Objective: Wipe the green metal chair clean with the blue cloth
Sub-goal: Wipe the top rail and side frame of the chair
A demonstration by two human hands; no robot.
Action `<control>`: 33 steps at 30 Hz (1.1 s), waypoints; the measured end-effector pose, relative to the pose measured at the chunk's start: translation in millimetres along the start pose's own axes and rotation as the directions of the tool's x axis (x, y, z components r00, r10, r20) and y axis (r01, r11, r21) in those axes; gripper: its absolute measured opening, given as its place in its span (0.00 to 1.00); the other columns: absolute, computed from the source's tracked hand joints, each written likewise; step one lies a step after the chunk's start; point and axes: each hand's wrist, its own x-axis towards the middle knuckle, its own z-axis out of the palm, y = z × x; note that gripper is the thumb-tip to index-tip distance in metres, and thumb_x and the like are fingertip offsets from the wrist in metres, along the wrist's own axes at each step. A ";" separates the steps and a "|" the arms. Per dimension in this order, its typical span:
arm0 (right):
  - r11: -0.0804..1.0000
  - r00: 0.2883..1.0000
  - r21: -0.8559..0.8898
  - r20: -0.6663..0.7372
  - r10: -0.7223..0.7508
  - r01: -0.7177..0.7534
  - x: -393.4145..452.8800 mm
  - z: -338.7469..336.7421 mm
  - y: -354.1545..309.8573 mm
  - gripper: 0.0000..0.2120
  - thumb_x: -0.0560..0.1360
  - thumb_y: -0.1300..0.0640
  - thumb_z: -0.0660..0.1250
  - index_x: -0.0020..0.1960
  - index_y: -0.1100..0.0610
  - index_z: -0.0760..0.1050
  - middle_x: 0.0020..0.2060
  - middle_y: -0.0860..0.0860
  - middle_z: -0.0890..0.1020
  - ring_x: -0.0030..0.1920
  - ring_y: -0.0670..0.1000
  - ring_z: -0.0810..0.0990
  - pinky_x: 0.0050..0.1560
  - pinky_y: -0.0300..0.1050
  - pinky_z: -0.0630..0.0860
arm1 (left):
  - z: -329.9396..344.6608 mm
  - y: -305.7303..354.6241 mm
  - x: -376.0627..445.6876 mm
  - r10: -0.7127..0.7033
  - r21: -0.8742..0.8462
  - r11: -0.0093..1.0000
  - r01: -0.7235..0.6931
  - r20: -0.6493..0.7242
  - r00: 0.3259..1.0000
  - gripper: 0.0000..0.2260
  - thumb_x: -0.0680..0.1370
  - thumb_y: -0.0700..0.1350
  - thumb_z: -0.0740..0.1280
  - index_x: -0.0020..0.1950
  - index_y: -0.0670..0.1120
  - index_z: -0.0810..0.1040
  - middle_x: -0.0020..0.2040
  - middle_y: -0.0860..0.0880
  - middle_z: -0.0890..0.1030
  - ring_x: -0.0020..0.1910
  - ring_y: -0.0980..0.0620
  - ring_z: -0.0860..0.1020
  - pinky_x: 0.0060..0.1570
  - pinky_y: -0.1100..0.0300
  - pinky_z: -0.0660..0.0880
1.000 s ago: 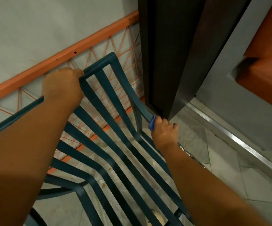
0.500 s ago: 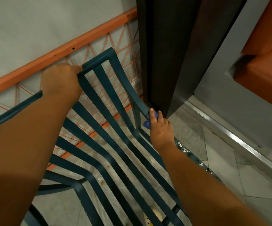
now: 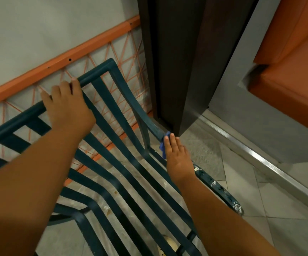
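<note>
With the left hand [image 3: 67,106] curling over the top rail to steady the green chair [image 3: 112,163], the right hand [image 3: 177,156] is pressing the blue cloth [image 3: 163,146] under near-straight fingers onto the armrest, best wiped with firm, even pressure toward the white-flecked front end

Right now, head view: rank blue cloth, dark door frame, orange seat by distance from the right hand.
1. blue cloth, under the right hand fingers on the chair arm.
2. dark door frame, just beyond the fingertips.
3. orange seat, far upper right.
</note>
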 end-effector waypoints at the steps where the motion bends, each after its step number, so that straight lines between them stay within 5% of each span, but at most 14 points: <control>1: 1.000 1.000 -0.026 0.012 -0.009 0.010 -7.4 1.9 6.7 0.41 0.77 0.64 0.60 0.76 0.53 0.33 0.76 0.52 0.34 0.75 0.55 0.35 0.70 0.51 0.35 | 6.1 8.0 -10.9 -0.021 -0.004 1.000 0.021 0.009 1.000 0.38 0.73 0.51 0.69 0.76 0.44 0.52 0.74 0.38 0.57 0.73 0.38 0.56 0.70 0.37 0.50; 4: 0.989 1.000 0.146 0.022 -0.018 0.015 -15.6 -5.9 17.7 0.38 0.76 0.65 0.61 0.78 0.54 0.42 0.77 0.52 0.43 0.77 0.55 0.44 0.74 0.50 0.43 | 27.3 38.4 -44.0 0.103 -0.072 0.992 -0.100 0.035 0.994 0.43 0.74 0.51 0.67 0.78 0.48 0.42 0.78 0.42 0.40 0.76 0.41 0.39 0.71 0.37 0.41; 6: 0.900 0.997 0.434 -0.043 0.057 -0.033 -13.7 -20.7 19.9 0.32 0.76 0.65 0.59 0.77 0.53 0.52 0.76 0.52 0.58 0.74 0.55 0.58 0.73 0.49 0.59 | 34.6 64.8 -62.6 0.237 -0.196 0.956 -0.218 0.083 0.968 0.41 0.75 0.49 0.67 0.78 0.50 0.41 0.78 0.45 0.39 0.76 0.43 0.38 0.72 0.39 0.41; 9: 0.773 0.974 0.628 -0.108 0.200 -0.089 -14.3 -33.8 14.8 0.31 0.77 0.63 0.60 0.76 0.50 0.53 0.69 0.53 0.69 0.63 0.54 0.72 0.62 0.48 0.72 | 38.2 104.1 -80.4 0.434 -0.322 0.875 -0.362 0.192 0.880 0.37 0.78 0.45 0.63 0.78 0.52 0.41 0.78 0.48 0.39 0.76 0.47 0.38 0.74 0.42 0.44; 11: 0.834 0.966 0.546 -0.162 0.199 -0.080 -16.6 -25.2 5.4 0.32 0.77 0.61 0.62 0.76 0.53 0.52 0.71 0.55 0.66 0.67 0.55 0.69 0.66 0.47 0.68 | 39.7 125.1 -86.3 0.540 -0.334 0.831 -0.446 0.289 0.790 0.35 0.79 0.44 0.61 0.78 0.52 0.41 0.78 0.49 0.38 0.77 0.48 0.40 0.74 0.44 0.44; 13: 0.960 0.986 0.268 -0.117 0.120 -0.085 -17.3 -7.4 0.0 0.36 0.77 0.59 0.61 0.77 0.54 0.43 0.77 0.56 0.47 0.76 0.58 0.48 0.75 0.55 0.51 | 42.1 141.4 -90.8 0.593 -0.310 0.805 -0.506 0.392 0.703 0.35 0.79 0.43 0.61 0.78 0.51 0.41 0.78 0.50 0.36 0.76 0.48 0.39 0.74 0.44 0.44; 15: 0.993 0.997 0.085 0.009 0.083 -0.083 -19.4 3.9 3.3 0.39 0.79 0.56 0.58 0.76 0.53 0.33 0.75 0.55 0.35 0.75 0.58 0.36 0.75 0.58 0.40 | 44.9 152.2 -94.8 0.591 -0.257 0.800 -0.542 0.487 0.643 0.37 0.78 0.43 0.63 0.78 0.50 0.41 0.78 0.50 0.37 0.76 0.48 0.37 0.74 0.42 0.43; 21: 0.988 0.988 -0.050 0.041 0.151 -0.149 -12.2 -7.2 5.4 0.34 0.80 0.51 0.53 0.77 0.56 0.37 0.77 0.59 0.46 0.76 0.59 0.46 0.73 0.62 0.40 | 45.5 166.2 -99.7 0.539 -0.193 0.816 -0.545 0.597 0.594 0.35 0.78 0.38 0.60 0.78 0.48 0.42 0.79 0.48 0.45 0.77 0.49 0.44 0.74 0.42 0.42; 25: 0.989 0.987 -0.014 0.062 0.148 -0.148 -20.6 -2.2 -1.9 0.36 0.80 0.54 0.54 0.75 0.53 0.30 0.75 0.57 0.35 0.75 0.60 0.35 0.73 0.63 0.38 | 45.9 170.0 -98.7 0.491 -0.212 0.862 -0.461 0.579 0.651 0.39 0.76 0.39 0.65 0.78 0.47 0.41 0.77 0.45 0.57 0.76 0.47 0.55 0.74 0.45 0.44; 29: 0.992 0.991 -0.064 0.070 0.117 -0.112 -46.2 0.9 20.8 0.35 0.81 0.53 0.52 0.75 0.52 0.29 0.75 0.56 0.34 0.75 0.58 0.35 0.71 0.62 0.32 | 46.4 167.4 -97.7 0.541 -0.199 0.819 -0.538 0.580 0.609 0.39 0.76 0.35 0.63 0.78 0.48 0.41 0.79 0.48 0.45 0.77 0.48 0.42 0.74 0.45 0.43; 33: 0.966 0.963 0.024 0.086 0.255 -0.258 -32.8 -2.7 19.9 0.34 0.80 0.53 0.53 0.76 0.56 0.33 0.76 0.60 0.39 0.76 0.60 0.43 0.74 0.59 0.40 | 51.5 166.3 -101.9 0.546 -0.194 0.810 -0.554 0.597 0.589 0.38 0.76 0.34 0.61 0.78 0.48 0.41 0.78 0.48 0.41 0.77 0.48 0.41 0.74 0.44 0.44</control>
